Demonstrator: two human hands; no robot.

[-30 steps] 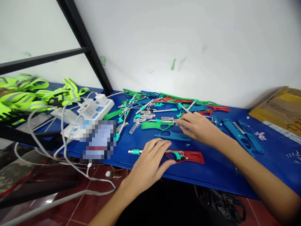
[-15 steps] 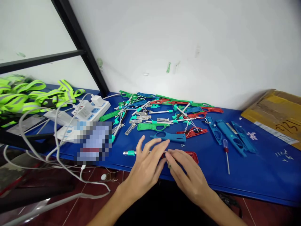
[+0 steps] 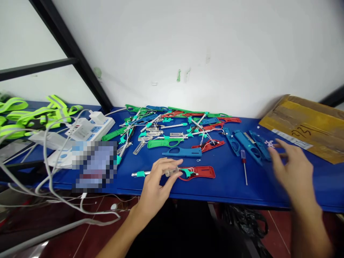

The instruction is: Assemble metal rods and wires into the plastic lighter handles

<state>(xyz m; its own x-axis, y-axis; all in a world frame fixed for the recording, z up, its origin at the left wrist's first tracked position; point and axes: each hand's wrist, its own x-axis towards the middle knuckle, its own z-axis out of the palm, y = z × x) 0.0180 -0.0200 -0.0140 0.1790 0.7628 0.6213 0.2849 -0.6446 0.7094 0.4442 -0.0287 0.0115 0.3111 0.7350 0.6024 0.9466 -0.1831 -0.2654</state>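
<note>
My left hand pinches a small clear part over the left part of a red lighter half-shell. That shell lies near the table's front edge, with a teal trigger, white wires and a metal tube sticking out to the left. My right hand is at the right, slightly blurred, its fingertips at a little pile of small pale pink pieces; whether it grips one cannot be made out. Just behind the red shell lies a blue half-shell.
Green, red and blue shells with tubes and wires are heaped by the wall. A screwdriver and blue shells lie right of centre. Cardboard box at right; power strip, cables and phone at left.
My right hand has left the red shell and moved right to the pink pieces. My left hand now holds the clear part up in view. The camera view has shifted to the right.
</note>
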